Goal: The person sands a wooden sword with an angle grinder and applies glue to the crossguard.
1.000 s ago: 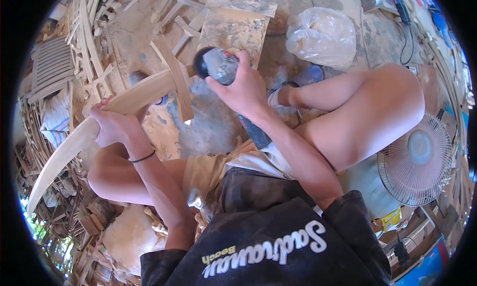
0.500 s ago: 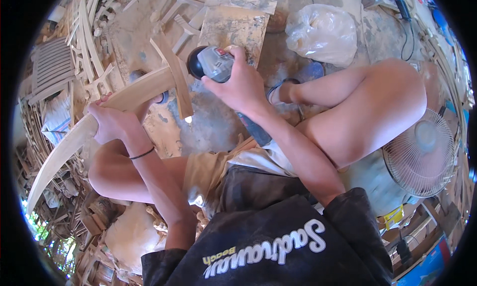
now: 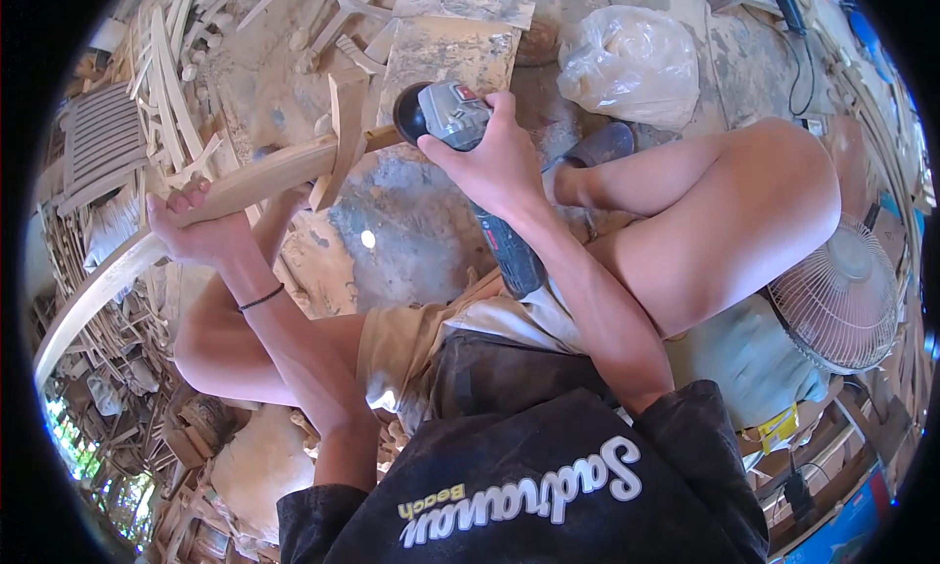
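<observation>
Left hand (image 3: 201, 226): closed round the wood (image 3: 279, 170), about mid-length.
Right hand (image 3: 499, 167): curled round the grinder (image 3: 455, 114) near its head.
Wood: aslant above the floor (image 3: 392, 256), handle (image 3: 382, 137) end at the disc (image 3: 408, 117); touching or not, we can't tell.
Crosspiece (image 3: 345, 123): already on; curve looks cut too.
Handle: we judge it unfinished, but can't tell how much grinding is left.
</observation>
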A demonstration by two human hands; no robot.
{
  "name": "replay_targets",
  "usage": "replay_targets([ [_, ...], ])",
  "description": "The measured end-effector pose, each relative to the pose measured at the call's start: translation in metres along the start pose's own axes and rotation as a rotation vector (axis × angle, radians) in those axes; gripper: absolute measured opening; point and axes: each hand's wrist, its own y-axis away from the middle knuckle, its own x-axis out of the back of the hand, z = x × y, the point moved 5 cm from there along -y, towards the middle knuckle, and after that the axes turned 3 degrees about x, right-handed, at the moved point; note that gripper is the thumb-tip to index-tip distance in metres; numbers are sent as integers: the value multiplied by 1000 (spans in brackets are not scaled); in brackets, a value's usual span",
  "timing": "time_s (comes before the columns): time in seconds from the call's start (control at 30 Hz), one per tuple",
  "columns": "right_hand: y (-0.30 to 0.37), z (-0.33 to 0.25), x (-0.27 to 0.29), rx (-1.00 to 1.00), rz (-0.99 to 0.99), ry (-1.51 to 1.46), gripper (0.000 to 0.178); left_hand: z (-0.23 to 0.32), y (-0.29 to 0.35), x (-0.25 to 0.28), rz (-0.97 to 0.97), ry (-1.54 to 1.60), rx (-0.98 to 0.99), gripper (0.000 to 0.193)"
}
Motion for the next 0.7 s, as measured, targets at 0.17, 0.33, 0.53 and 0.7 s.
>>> replay_targets([
  [0.17, 1, -7, -5, -56, -151, -137, 104, 0, 0, -11, -72, -16, 22, 31],
  [0.33, 2, 1, 0, -40, -121, -30, 105, 2, -5, -14, -140, -30, 35, 28],
  [0.53, -4, 22, 0, -104, -96, -56, 103, 6, -16, -11, -215, -34, 25, 29],
  [0.7, 0, -8, 2, -29, -165, -48, 103, 9, -11, -24, -282, 4, 65, 31],
])
